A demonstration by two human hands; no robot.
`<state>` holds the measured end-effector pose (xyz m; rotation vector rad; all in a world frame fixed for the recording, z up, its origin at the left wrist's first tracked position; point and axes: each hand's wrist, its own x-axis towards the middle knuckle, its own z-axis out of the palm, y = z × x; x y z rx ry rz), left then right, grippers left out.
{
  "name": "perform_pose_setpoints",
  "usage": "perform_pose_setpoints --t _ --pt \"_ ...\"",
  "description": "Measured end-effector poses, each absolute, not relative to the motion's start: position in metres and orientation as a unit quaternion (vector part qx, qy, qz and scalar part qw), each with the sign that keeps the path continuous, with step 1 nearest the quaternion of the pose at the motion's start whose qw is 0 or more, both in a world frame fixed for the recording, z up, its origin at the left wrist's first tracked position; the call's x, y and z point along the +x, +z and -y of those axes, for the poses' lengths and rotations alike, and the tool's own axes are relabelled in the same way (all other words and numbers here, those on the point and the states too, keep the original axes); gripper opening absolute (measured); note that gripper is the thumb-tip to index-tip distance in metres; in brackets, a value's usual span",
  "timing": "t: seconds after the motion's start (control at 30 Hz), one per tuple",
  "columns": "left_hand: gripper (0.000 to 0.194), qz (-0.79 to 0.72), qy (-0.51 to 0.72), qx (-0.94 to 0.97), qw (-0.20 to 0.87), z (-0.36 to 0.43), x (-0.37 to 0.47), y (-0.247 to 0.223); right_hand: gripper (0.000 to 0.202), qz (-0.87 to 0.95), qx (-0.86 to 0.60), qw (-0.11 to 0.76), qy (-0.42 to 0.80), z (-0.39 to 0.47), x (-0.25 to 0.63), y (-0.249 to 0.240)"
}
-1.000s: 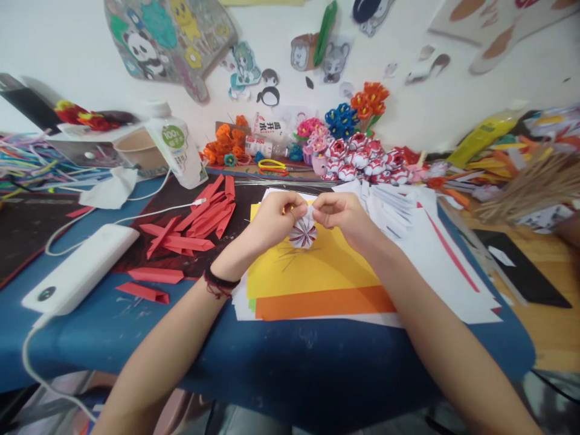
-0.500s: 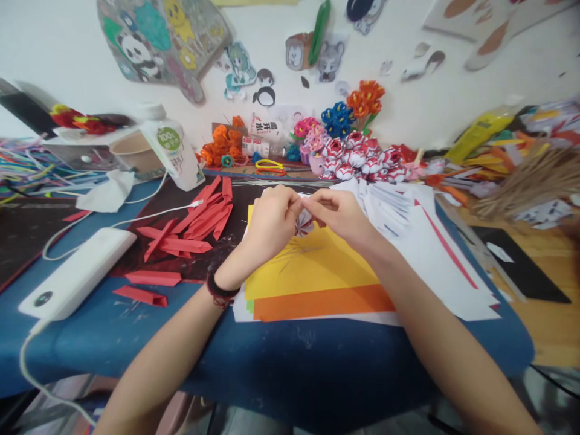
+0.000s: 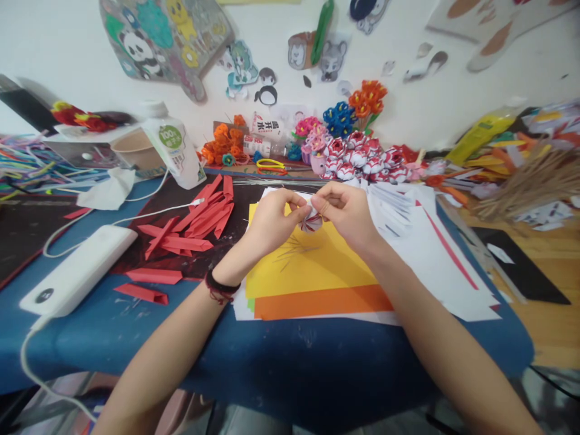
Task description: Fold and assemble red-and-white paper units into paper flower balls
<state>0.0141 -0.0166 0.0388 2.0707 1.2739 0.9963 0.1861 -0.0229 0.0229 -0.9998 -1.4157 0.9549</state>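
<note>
Between my two hands is a red-and-white paper flower point(image 3: 311, 222), held above a yellow sheet point(image 3: 317, 260). My left hand point(image 3: 277, 219) pinches its left side with thumb and forefinger. On the other side my right hand point(image 3: 345, 211) grips its top right edge, thumb and fingertips pressed together. Part of the flower is hidden behind the fingers. Several thin wire pieces point(image 3: 292, 249) lie on the yellow sheet just below. Farther back, a cluster of similar red-and-white flowers point(image 3: 357, 158) stands near the wall.
Folded red paper strips point(image 3: 199, 220) lie to the left, near a white power bank point(image 3: 79, 270) with its cable. White paper sheets point(image 3: 435, 260) spread to the right. A white bottle point(image 3: 174, 148), yellow-handled scissors point(image 3: 270, 166) and orange flowers point(image 3: 222, 145) stand or lie at the back.
Both hands have shifted slightly right with the flower, and more of its striped underside shows. My right-hand fingers have curled in closer around its edge.
</note>
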Motion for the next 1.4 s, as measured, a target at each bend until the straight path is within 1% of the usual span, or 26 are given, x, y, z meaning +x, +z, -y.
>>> perform_pose_setpoints --t 0.17,0.3,0.47,0.63,0.73,0.77,0.87,0.93,0.97,1.07,1.17,1.23,1.33,1.4 --pt "0.010 -0.439 0.382 0.770 0.261 0.013 0.013 0.035 0.048 0.615 -0.416 0.538 0.400 0.022 0.188 0.021" --pt "0.013 -0.471 0.354 0.770 0.246 0.017 0.014 0.036 0.045 0.620 -0.416 0.539 0.391 0.019 0.189 0.018" --pt "0.013 -0.506 0.320 0.765 0.237 0.025 0.019 0.042 0.046 0.612 -0.413 0.526 0.422 0.018 0.188 0.018" --pt "0.014 -0.461 0.365 0.767 0.259 0.021 0.016 0.041 0.048 0.598 -0.419 0.539 0.421 0.016 0.189 0.020" --pt "0.013 -0.394 0.416 0.761 0.303 0.017 0.012 0.040 0.050 0.541 -0.422 0.530 0.498 0.015 0.195 0.019" --pt "0.012 -0.377 0.433 0.756 0.315 0.017 0.011 0.041 0.052 0.529 -0.411 0.509 0.541 0.015 0.197 0.018" --pt "0.014 -0.356 0.464 0.736 0.340 0.016 0.008 0.042 0.061 0.515 -0.337 0.403 0.677 0.015 0.201 0.018" --pt "0.016 -0.355 0.469 0.734 0.341 0.014 0.006 0.043 0.061 0.504 -0.314 0.381 0.708 0.016 0.201 0.019" --pt "0.016 -0.357 0.467 0.739 0.329 0.013 0.004 0.043 0.058 0.498 -0.317 0.393 0.705 0.016 0.200 0.020" --pt "0.013 -0.378 0.467 0.761 0.245 0.007 -0.001 0.045 0.049 0.477 -0.343 0.476 0.655 0.016 0.197 0.022" --pt "0.019 -0.407 0.462 0.768 0.174 0.007 -0.004 0.047 0.047 0.485 -0.350 0.541 0.591 0.015 0.194 0.024" --pt "0.026 -0.427 0.430 0.788 0.109 0.010 -0.003 0.046 0.047 0.510 -0.352 0.550 0.560 0.015 0.193 0.023" --pt "0.028 -0.461 0.352 0.812 -0.055 0.017 0.000 0.042 0.047 0.552 -0.350 0.542 0.528 0.015 0.191 0.020" --pt "0.030 -0.478 0.313 0.810 -0.129 0.020 0.002 0.039 0.049 0.573 -0.352 0.535 0.512 0.014 0.191 0.017"
